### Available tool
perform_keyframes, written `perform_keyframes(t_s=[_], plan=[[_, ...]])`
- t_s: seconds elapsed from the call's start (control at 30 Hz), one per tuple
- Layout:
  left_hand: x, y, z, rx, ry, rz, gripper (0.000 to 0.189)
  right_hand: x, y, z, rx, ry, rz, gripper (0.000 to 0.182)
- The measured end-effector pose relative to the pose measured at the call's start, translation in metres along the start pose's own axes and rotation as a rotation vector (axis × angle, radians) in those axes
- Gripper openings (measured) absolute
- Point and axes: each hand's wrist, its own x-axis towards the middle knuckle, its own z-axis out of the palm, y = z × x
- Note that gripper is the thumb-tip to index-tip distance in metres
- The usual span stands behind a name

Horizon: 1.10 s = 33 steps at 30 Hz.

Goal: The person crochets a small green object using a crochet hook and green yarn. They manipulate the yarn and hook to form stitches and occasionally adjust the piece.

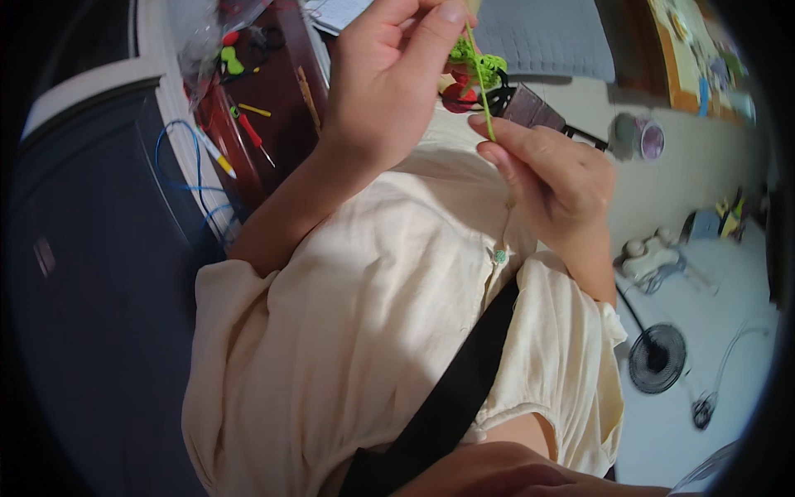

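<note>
At the top of the view, my left hand [397, 74] is raised, its thumb and fingers closed on green yarn beside a small piece of green crochet work [490, 68]. A taut strand of green yarn [482, 93] runs down from it to my right hand [553, 168], which pinches the strand between thumb and index finger. Just behind the crochet work is a round red item [459, 98], partly covered. Whether my left fingers also hold a tool is hidden.
Left, a dark red table [286, 81] carries a red-handled tool [251, 129], a yellow stick [254, 110], scissors and plastic bags. A white-and-yellow pen [217, 156] lies by a blue cord [180, 184]. Right, on the floor, are a tub [649, 139] and a black fan [657, 358].
</note>
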Motion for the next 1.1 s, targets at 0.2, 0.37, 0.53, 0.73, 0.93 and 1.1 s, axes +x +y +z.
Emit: perform_keyframes(t_s=[0.2, 0.37, 0.53, 0.73, 0.93, 1.1], plan=[[-0.003, 0.009, 0.009, 0.268, 0.28, 0.264, 0.012, 0.042, 0.005, -0.008, 0.082, -0.276, -0.208, 0.02], [-0.023, -0.006, -0.012, 0.532, 0.54, 0.492, 0.009, 0.07, 0.007, -0.008, 0.138, -0.594, -0.299, 0.016], [-0.041, -0.011, -0.022, 0.457, 0.586, 0.477, 0.007, 0.081, 0.004, -0.007, 0.165, -0.681, -0.245, 0.018], [-0.041, -0.025, -0.027, 0.399, 0.434, 0.265, 0.009, 0.071, 0.045, 0.002, 0.212, -0.537, -0.141, 0.014], [-0.043, 0.01, -0.021, 0.477, 0.386, 0.242, 0.007, 0.072, 0.047, 0.012, 0.571, -0.443, -0.114, 0.009], [-0.066, 0.024, -0.003, 0.518, 0.552, 0.187, 0.007, 0.082, 0.025, 0.001, 0.564, -0.513, -0.189, 0.011]])
